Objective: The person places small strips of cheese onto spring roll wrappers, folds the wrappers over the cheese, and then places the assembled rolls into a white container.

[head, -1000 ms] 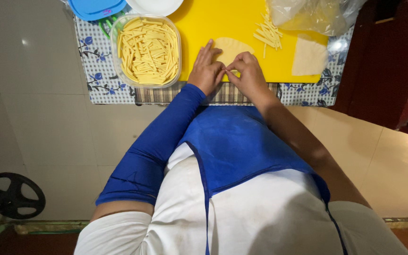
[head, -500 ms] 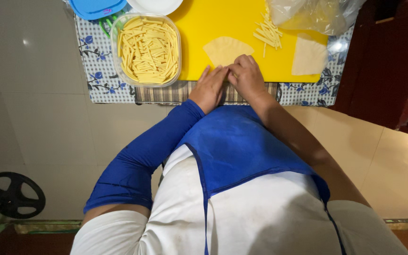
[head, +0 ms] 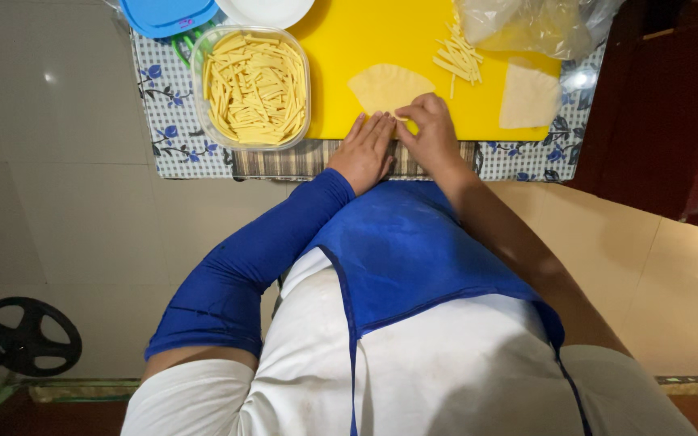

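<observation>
Yellow plastic makes the cutting board [head: 365, 48] before you, and it lies on the bench [head: 163, 137] over a cloth with blue flowers; on its near edge rests a pale folded dough sheet [head: 388, 85], close to your body so that both hands reach it easily. Your left hand [head: 363, 152] lies flat with the fingers together, on the board's near edge, just beside the sheet; it holds nothing, and I judge it only steadies. Your right hand [head: 428, 133] curls over the sheet's near corner, the fingertips pinching or pressing that corner; which of the two, I cannot tell. To the left stands a clear container [head: 254, 87] full of cut dough strips; a small heap of loose strips [head: 458, 58] lies farther back on the board; a second dough piece [head: 529, 95] waits at the right edge, below a plastic bag [head: 527, 23].
</observation>
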